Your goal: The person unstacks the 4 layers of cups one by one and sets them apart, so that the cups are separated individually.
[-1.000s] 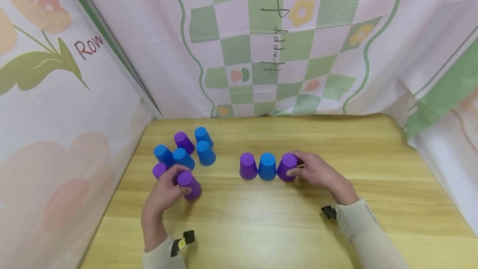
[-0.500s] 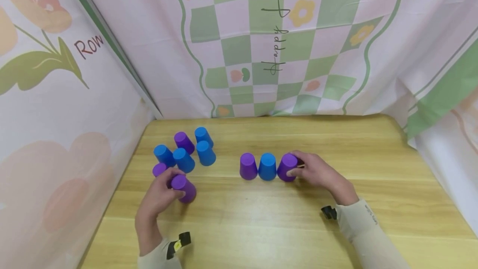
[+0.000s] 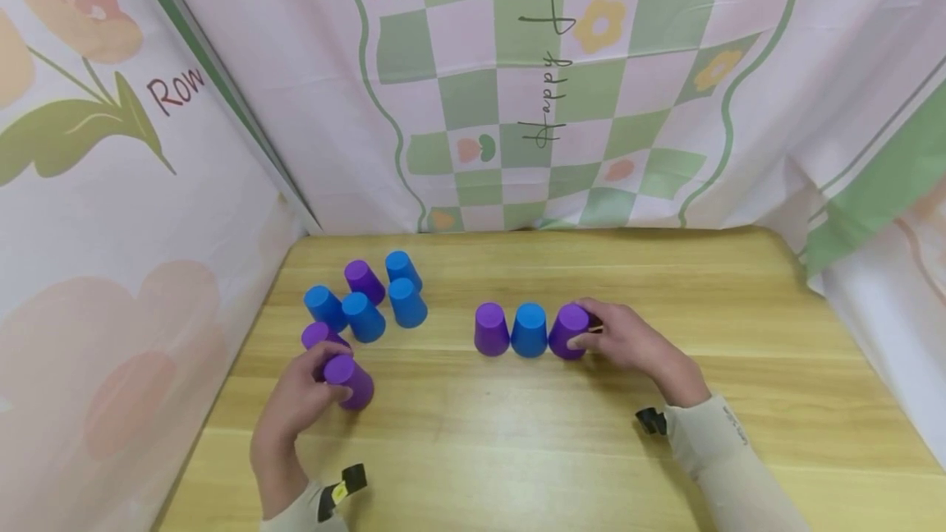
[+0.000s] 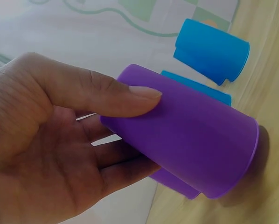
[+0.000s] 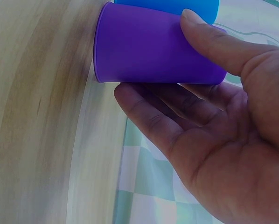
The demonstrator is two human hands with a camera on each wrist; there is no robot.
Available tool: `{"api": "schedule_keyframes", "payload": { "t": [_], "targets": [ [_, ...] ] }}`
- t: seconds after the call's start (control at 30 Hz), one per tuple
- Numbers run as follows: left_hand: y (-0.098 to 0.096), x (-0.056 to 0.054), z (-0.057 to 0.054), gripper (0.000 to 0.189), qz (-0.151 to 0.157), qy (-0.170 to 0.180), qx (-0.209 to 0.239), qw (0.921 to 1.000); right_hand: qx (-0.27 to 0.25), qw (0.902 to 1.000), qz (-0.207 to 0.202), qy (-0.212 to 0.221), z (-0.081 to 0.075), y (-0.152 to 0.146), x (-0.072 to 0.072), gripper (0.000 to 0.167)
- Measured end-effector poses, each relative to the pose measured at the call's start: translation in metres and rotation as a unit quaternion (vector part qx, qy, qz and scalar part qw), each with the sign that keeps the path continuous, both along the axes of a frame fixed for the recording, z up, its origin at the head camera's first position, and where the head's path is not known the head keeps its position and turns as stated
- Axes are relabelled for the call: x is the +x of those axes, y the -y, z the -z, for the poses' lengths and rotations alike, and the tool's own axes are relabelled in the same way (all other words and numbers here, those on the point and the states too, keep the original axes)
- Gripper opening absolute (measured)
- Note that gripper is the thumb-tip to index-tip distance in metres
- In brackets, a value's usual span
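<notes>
My left hand [image 3: 296,392] grips an upside-down purple cup [image 3: 351,382] at the near side of the left group, thumb on the near side and fingers behind. In the left wrist view this purple cup [image 4: 191,135] has its rim close over the wood, with a shadow beside it. On the right, my right hand [image 3: 624,337] holds another upside-down purple cup [image 3: 569,332], the right end of a row of three. Beside it in the row stand a blue cup [image 3: 529,331] and a purple cup [image 3: 491,330]. The right wrist view shows the thumb across the held purple cup [image 5: 153,46].
Several upside-down cups stand at the table's back left, among them a purple cup [image 3: 365,283], a blue cup [image 3: 408,304] and a purple cup [image 3: 319,337] just behind my left hand. Printed cloth [image 3: 458,187] hangs along the back edge of the wooden table [image 3: 517,450].
My left hand has carried its purple cup left and toward the near edge. The right hand and the row of three have stayed in place.
</notes>
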State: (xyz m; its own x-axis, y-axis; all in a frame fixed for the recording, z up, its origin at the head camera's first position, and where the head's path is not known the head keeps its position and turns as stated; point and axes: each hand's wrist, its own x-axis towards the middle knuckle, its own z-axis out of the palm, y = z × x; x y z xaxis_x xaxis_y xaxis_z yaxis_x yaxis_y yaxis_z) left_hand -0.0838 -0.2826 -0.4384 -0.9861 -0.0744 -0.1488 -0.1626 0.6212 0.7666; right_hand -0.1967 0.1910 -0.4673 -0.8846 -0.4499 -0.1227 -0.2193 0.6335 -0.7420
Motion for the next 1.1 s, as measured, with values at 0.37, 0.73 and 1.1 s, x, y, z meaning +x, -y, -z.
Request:
{"api": "schedule_keyframes", "payload": {
  "t": [0.37, 0.73, 1.1],
  "targets": [
    [0.012, 0.006, 0.002, 0.046, -0.005, -0.005, 0.012, 0.9999, 0.001, 1.0000, 0.001, 0.000, 0.000, 0.000, 0.000, 0.039],
    [0.013, 0.007, 0.001, 0.049, -0.001, 0.004, 0.022, 0.9997, 0.001, 1.0000, 0.000, 0.003, -0.001, 0.000, 0.000, 0.039],
    [0.013, 0.004, 0.003, 0.051, -0.002, 0.031, 0.011, 0.9995, 0.006, 0.9998, 0.007, 0.016, -0.003, 0.001, 0.000, 0.040]
  ]
}}
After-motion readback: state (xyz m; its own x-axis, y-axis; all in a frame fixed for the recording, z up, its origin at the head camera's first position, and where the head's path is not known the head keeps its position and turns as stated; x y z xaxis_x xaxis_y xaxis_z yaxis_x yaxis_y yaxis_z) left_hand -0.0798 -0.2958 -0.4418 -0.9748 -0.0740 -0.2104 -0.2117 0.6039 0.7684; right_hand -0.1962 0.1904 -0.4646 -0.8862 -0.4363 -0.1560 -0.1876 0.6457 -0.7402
